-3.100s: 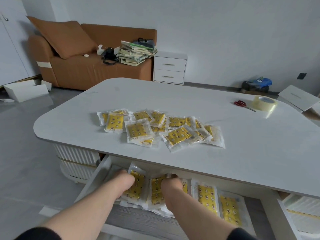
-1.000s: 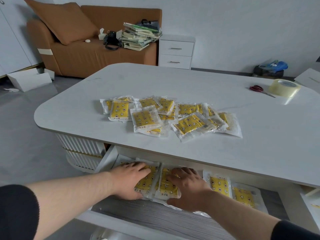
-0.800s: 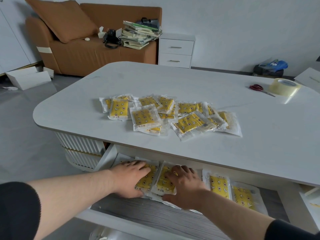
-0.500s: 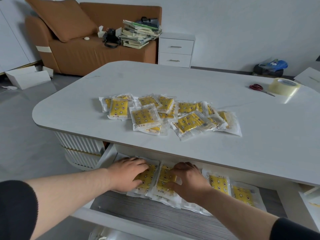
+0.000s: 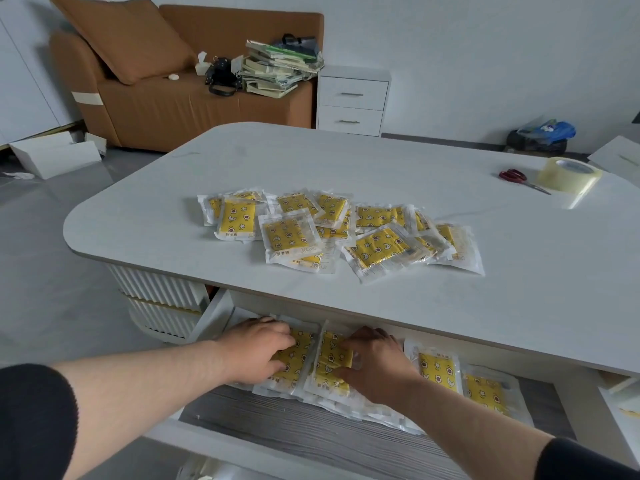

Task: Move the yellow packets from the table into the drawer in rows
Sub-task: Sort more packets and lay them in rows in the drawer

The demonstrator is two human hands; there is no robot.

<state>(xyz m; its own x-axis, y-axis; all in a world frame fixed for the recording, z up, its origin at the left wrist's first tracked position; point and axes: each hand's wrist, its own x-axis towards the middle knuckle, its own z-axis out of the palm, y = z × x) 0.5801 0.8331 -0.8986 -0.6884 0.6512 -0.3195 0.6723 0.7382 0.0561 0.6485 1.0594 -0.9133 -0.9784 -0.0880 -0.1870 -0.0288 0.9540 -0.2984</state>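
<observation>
We are seeing a big white tabletop (image 5: 519,271) with a pile of yellow packets (image 5: 339,230) lying on it. Below, the drawer (image 5: 311,441) is sitting open. Our left hand (image 5: 256,351) and right hand (image 5: 377,368) are lying flat, each grip spread on a drawer packet (image 5: 329,365).

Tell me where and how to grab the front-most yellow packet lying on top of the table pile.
Pinch the front packet by its clear sealed bottom border, the edge nearest the drawer, coming from the near side. It lies flat on top of the others with that margin overhanging a packet below, so fingers can probably slip under. Both the left hand and right hand rest on packets in the drawer.
</observation>
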